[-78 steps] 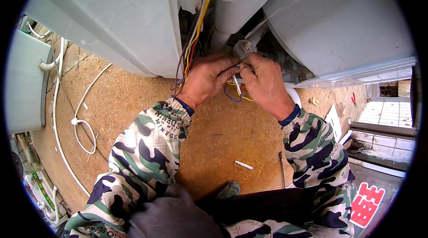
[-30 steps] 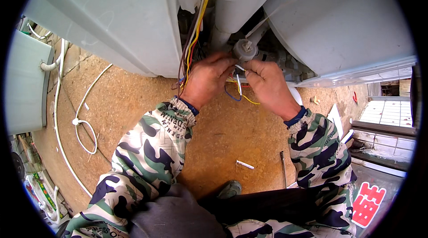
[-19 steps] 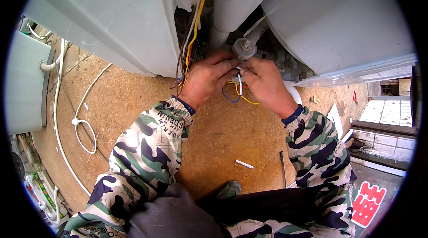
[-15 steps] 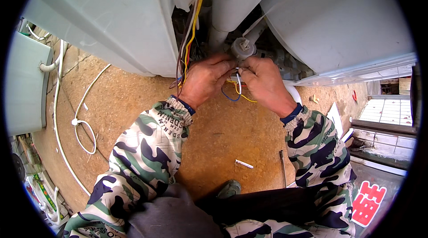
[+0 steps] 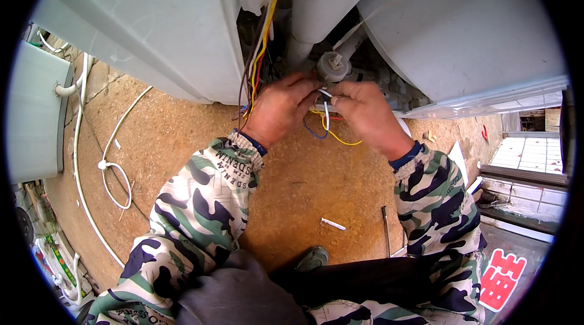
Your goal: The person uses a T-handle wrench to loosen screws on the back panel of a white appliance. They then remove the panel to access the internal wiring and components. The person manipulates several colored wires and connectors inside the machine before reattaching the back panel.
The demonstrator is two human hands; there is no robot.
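Observation:
My left hand [image 5: 278,108] and my right hand [image 5: 369,117] meet at the opening between pale grey appliance panels. Between their fingertips runs a short white piece like a thin sleeve or wire [image 5: 325,92], pinched at both ends. Just below it dangles another white sleeve [image 5: 326,115], beside a looped blue wire [image 5: 314,135] and a yellow wire [image 5: 342,140]. A bundle of brown, yellow and red wires [image 5: 265,33] comes down from above and passes by my left wrist. Where these wires join is hidden behind my fingers.
A round whitish plastic part [image 5: 334,67] sits in the opening behind my hands. On the brown floor lie a white scrap [image 5: 333,224], a thin dark rod [image 5: 385,227] and a looped white cord [image 5: 115,185]. A pale appliance [image 5: 38,112] stands at the left.
My right hand has shifted slightly right and down, away from the left one, so the white piece between the fingertips shows more. The yellow wire's end has moved right. My left hand stays nearly still.

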